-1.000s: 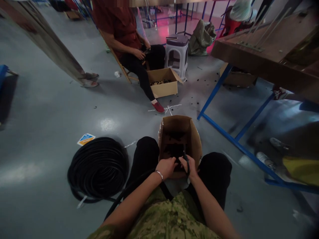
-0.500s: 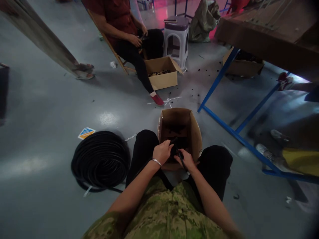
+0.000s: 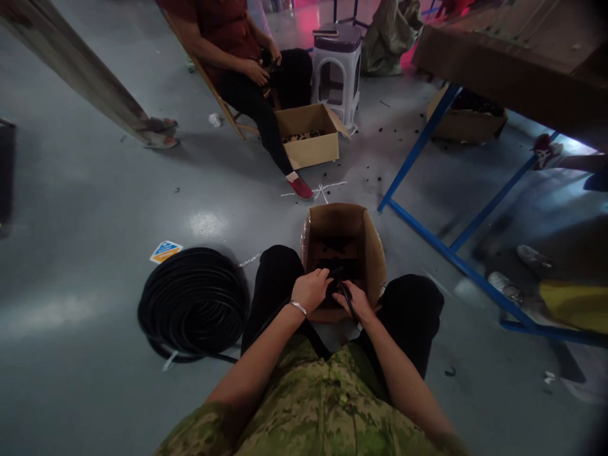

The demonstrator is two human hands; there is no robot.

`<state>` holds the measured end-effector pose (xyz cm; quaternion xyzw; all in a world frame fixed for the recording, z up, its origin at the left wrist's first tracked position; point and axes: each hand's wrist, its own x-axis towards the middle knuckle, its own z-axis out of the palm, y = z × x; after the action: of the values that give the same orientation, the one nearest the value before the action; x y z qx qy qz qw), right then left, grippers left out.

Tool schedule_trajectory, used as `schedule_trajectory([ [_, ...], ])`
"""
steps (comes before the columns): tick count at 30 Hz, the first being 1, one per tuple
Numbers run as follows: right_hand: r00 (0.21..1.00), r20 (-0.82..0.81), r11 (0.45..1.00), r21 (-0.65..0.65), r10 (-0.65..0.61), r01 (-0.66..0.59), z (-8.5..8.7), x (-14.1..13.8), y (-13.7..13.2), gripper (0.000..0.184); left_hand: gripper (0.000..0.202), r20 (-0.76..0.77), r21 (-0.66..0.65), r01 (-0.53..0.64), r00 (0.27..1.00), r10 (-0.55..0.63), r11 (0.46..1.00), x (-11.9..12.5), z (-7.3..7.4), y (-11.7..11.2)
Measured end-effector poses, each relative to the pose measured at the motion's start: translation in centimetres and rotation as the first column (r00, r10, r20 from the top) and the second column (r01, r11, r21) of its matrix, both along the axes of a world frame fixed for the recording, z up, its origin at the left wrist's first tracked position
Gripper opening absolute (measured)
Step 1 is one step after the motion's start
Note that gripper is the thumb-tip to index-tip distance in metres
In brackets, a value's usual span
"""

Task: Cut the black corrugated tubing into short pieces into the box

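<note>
I sit with an open cardboard box (image 3: pixel 375 253) between my knees, dark cut pieces lying in its bottom. My left hand (image 3: pixel 311 289) is closed round the end of a black hose (image 3: pixel 266 329) that runs back past my left knee to a large black coil (image 3: pixel 192 301) on the floor. My right hand (image 3: pixel 355 303) grips a dark hand tool (image 3: pixel 346 295), probably cutters, right beside the hose end over the box. The two hands almost touch.
A seated person in a red top (image 3: pixel 228 31) works over a second cardboard box (image 3: pixel 311 136) ahead. Behind it stands a white stool (image 3: pixel 336 69). A blue-framed workbench (image 3: pixel 498 57) fills the right side, another box (image 3: pixel 468 123) beneath it. A label (image 3: pixel 165 251) lies on the grey floor.
My view tilted down a little. My hands rose slightly from the box rim; the left hand slid along the hose end, the right kept the tool beside it.
</note>
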<state>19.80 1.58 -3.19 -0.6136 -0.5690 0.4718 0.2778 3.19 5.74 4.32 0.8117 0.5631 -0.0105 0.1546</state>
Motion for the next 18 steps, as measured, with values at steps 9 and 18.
schedule_trajectory([
  [9,0.999,0.034,0.999,-0.043,0.026,-0.024,0.03,-0.05,0.18,0.035,0.023,-0.001,-0.01,0.007,1.0,-0.007,1.0,0.0,-0.12,0.03],
  [18,0.997,-0.078,0.998,-0.059,0.024,-0.029,0.15,-0.12,0.3,0.035,0.024,0.025,-0.051,-0.022,0.999,0.024,0.998,0.01,-0.25,0.04],
])
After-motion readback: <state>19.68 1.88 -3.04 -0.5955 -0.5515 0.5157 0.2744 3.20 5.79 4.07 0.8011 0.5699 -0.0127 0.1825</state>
